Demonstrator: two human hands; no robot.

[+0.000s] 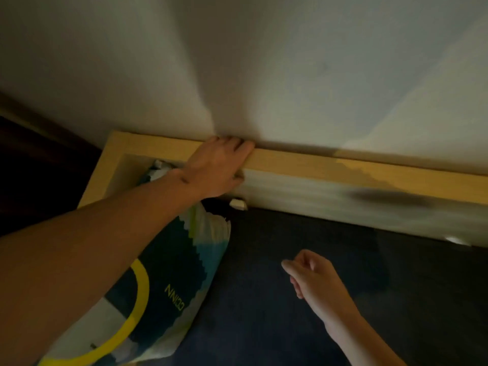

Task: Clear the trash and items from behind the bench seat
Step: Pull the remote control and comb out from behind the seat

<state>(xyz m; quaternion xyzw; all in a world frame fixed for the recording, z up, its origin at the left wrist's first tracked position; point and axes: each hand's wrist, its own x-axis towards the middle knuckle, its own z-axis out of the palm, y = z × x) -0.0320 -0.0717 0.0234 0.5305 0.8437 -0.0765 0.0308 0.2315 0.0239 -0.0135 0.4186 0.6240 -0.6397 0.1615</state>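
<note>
Two grips, left grip (219, 167) clamped on wooden rail (303, 165), right grip (314, 276) loosely curled, empty

Only one piece of writing could be read. It stood on the navy, teal, white and yellow patterned fabric cushion (169, 270), on a dark navy patch just beside the cushion's broad yellow arc. The short line of yellow capital letters (174, 297) ran down the fabric and appeared upside down to the camera. It seemed to spell "CCINN", though blur left the two end letters uncertain. No other label, brand, number or sign was legible.
</note>
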